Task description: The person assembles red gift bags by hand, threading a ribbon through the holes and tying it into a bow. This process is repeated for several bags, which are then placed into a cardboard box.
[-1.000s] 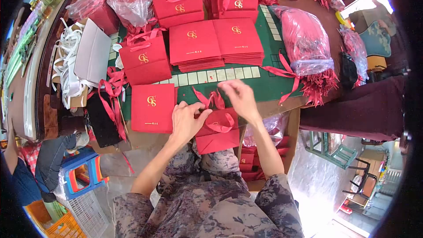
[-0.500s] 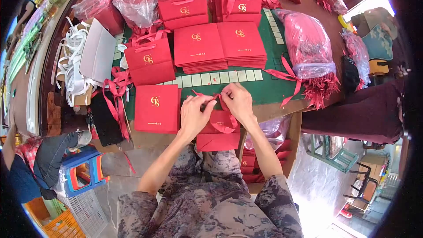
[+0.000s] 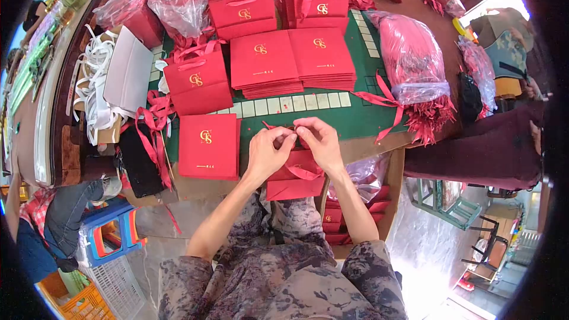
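Observation:
Both hands meet over a small red bag [image 3: 295, 188] at the table's front edge. My left hand [image 3: 269, 153] pinches red ribbon just above the bag. Close beside it, my right hand [image 3: 320, 147] is closed on the same ribbon, fingertips nearly touching the left ones. A loop of red ribbon [image 3: 305, 172] hangs across the bag's front. Fingers hide the ribbon's crossing point. Left of my hands lies a flat red bag [image 3: 208, 145] with a gold logo. Behind are two stacks of flat red bags [image 3: 264, 62] [image 3: 323, 54].
Standing red bags [image 3: 198, 83] [image 3: 243, 13] line the green mat [image 3: 355, 120]. A plastic-wrapped ribbon bundle [image 3: 412, 59] lies right; a box of white straps [image 3: 127, 71] is left. An open carton [image 3: 385, 201] sits below the table. Another person's dark clothing [image 3: 474, 148] shows at right.
My fingertips have drawn closer together over the ribbon, and the right-hand fingers have curled in more. The ribbon loop near the right hand now shows less.

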A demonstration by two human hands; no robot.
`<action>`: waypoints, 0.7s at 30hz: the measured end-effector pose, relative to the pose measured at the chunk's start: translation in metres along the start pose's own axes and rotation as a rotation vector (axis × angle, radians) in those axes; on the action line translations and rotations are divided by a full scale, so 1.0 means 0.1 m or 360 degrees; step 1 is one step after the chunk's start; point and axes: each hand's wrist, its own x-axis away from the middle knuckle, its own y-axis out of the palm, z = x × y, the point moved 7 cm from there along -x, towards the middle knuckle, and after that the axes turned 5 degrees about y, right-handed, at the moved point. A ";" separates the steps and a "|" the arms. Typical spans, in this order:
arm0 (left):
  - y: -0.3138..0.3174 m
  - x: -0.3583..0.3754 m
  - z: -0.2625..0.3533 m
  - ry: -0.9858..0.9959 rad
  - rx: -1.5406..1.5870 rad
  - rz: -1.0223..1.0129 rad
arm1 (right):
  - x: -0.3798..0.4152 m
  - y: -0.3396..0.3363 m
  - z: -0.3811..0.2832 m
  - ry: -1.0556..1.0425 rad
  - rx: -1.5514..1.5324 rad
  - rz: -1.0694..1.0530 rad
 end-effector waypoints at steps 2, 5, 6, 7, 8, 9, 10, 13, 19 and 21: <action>0.01 0.00 -0.01 0.0002 -0.0038 -0.0020 | 0.00 0.00 0.02 0.0013 -0.0023 -0.0005; 0.03 0.00 -0.03 -0.0011 -0.0014 -0.0021 | 0.00 0.00 0.03 -0.0025 -0.0038 -0.0029; 0.01 -0.01 0.00 -0.0012 -0.0014 -0.0022 | -0.01 0.01 0.03 -0.0079 -0.0029 -0.0047; 0.02 -0.02 0.00 -0.0082 -0.0021 -0.0081 | -0.02 0.01 0.05 -0.0077 -0.0030 -0.0048; 0.03 -0.01 0.00 -0.0153 -0.0027 -0.0142 | -0.03 0.02 0.08 -0.0098 0.0019 -0.0066; 0.02 0.00 0.02 -0.0156 -0.0026 -0.0146 | -0.03 0.03 0.06 -0.0119 0.0067 -0.0082; -0.06 0.00 0.15 0.0073 -0.0100 0.0012 | -0.04 0.01 0.05 -0.0115 0.0066 -0.0080; -0.22 0.17 0.32 0.0430 -0.0324 0.0343 | -0.05 -0.14 -0.03 -0.0041 -0.0093 0.0002; -0.01 0.56 0.10 -0.0171 0.0302 -0.0069 | -0.20 -0.44 0.06 0.0024 -0.0519 0.0098; 0.11 0.60 0.03 -0.0295 0.0494 -0.0300 | -0.28 -0.46 0.07 0.0028 -0.0377 0.0182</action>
